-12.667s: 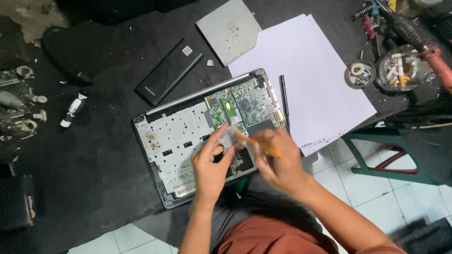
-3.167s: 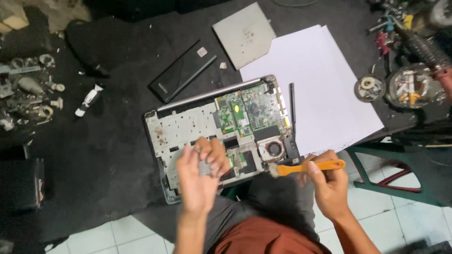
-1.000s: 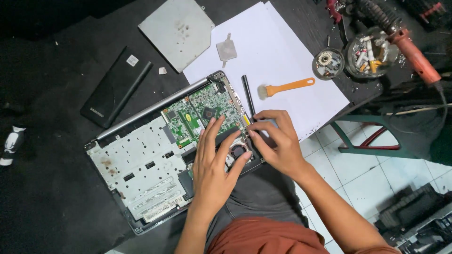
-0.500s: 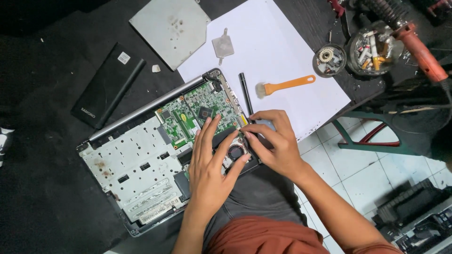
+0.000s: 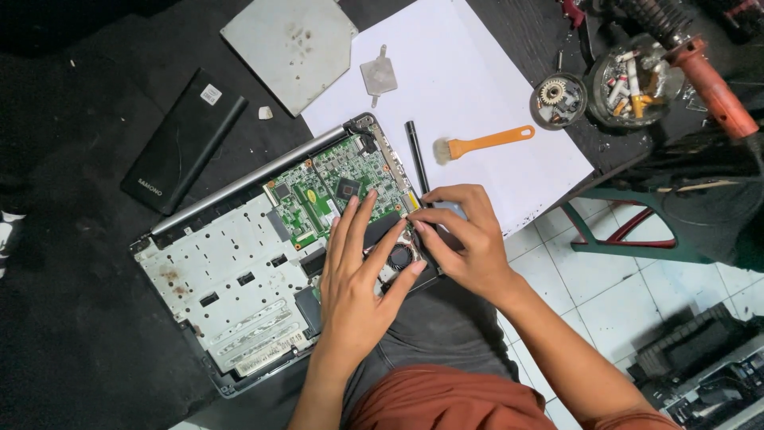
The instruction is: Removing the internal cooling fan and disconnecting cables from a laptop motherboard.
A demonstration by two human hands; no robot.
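Observation:
An opened laptop base [image 5: 231, 279] lies on black cloth, its green circuit board [image 5: 334, 187] and small round fan [image 5: 400, 256] bare. My left hand [image 5: 358, 275] rests flat on the laptop beside the fan, fingers spread over the board's near edge. My right hand [image 5: 465, 239] is at the laptop's right corner, thumb and fingertips pinched on the edge by the fan. What the fingertips hold is hidden. An orange-handled brush [image 5: 481, 145] lies on the white paper [image 5: 493, 72], apart from both hands.
A black rod [image 5: 415, 153] lies along the laptop's right side. A black battery pack [image 5: 185, 142], a grey cover plate [image 5: 288, 44] and a small grey part [image 5: 379, 75] lie behind. Round tins of small parts [image 5: 559, 99] and a green stool frame [image 5: 629, 239] stand at the right.
The orange brush has left my right hand and now lies on the paper. Both hands have come together at the fan corner; over the last second they barely move.

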